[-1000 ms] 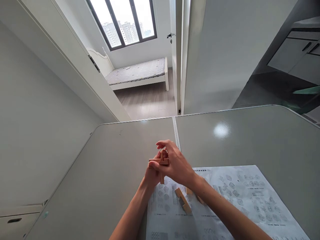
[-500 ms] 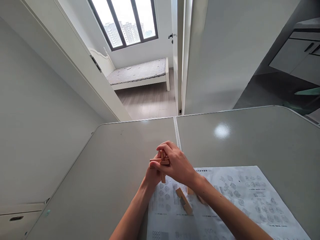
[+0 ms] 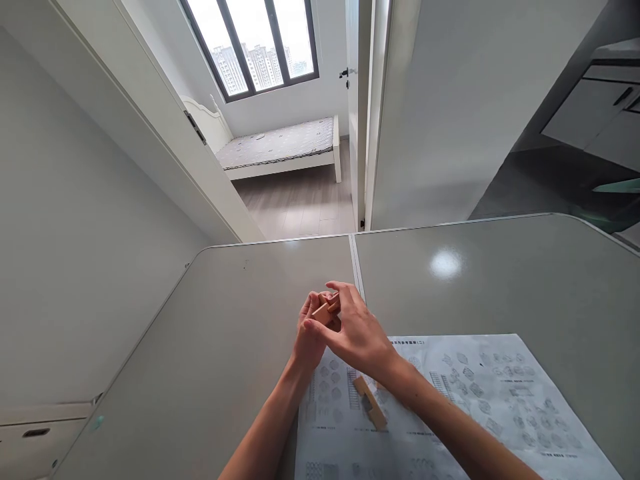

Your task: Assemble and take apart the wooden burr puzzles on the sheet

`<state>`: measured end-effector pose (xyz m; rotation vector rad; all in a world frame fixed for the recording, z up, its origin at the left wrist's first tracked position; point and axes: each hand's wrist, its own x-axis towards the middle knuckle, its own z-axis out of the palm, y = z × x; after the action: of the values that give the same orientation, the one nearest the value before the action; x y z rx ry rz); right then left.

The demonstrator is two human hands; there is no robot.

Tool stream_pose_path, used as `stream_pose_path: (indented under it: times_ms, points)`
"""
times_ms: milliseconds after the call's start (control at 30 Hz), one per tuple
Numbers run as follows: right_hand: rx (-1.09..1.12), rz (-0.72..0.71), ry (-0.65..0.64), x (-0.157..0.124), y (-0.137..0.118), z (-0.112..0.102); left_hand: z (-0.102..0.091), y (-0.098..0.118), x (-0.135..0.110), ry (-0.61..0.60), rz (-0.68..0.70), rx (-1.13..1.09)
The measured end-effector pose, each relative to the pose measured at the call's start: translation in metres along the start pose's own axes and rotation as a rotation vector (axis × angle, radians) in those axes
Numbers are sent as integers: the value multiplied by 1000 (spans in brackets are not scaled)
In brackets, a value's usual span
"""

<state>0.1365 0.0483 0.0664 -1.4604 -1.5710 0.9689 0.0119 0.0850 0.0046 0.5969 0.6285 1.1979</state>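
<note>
Wooden puzzle pieces (image 3: 324,313), fitted against one another, are held between both hands above the sheet's top left corner. My left hand (image 3: 310,333) is closed around them from the left and below. My right hand (image 3: 355,327) grips the same pieces from the right, thumb in front and fingers curled over the top; parts of the pieces are hidden by the fingers. A loose notched wooden piece (image 3: 370,403) lies on the printed sheet (image 3: 450,433) below the hands. Another wooden piece shows only an edge by my right wrist.
The grey table (image 3: 240,320) has a seam strip (image 3: 356,260) running away from the hands. Past its far edge, a doorway opens onto a room with a bed (image 3: 280,147) and window. A drawer unit (image 3: 35,433) stands at lower left.
The held wooden pieces have been turned: the upright cross shape now appears tilted and more covered. My right hand has shifted slightly and its fingers have lifted a little.
</note>
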Motion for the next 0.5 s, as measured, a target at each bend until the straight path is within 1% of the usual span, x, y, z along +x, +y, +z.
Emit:
stream_pose_path:
  times_ms: [133,267,367,500]
  points:
    - [28,110,-62,3,-1,-5,3,0,0,58,28,25]
    - [98,181,-118,5,-1,-11,3,0,0,69,47,49]
    - [129,176,-107,6,2,-11,4,1,-1,77,50,64]
    - [152,110,-71,6,7,-6,6,2,-1,85,34,68]
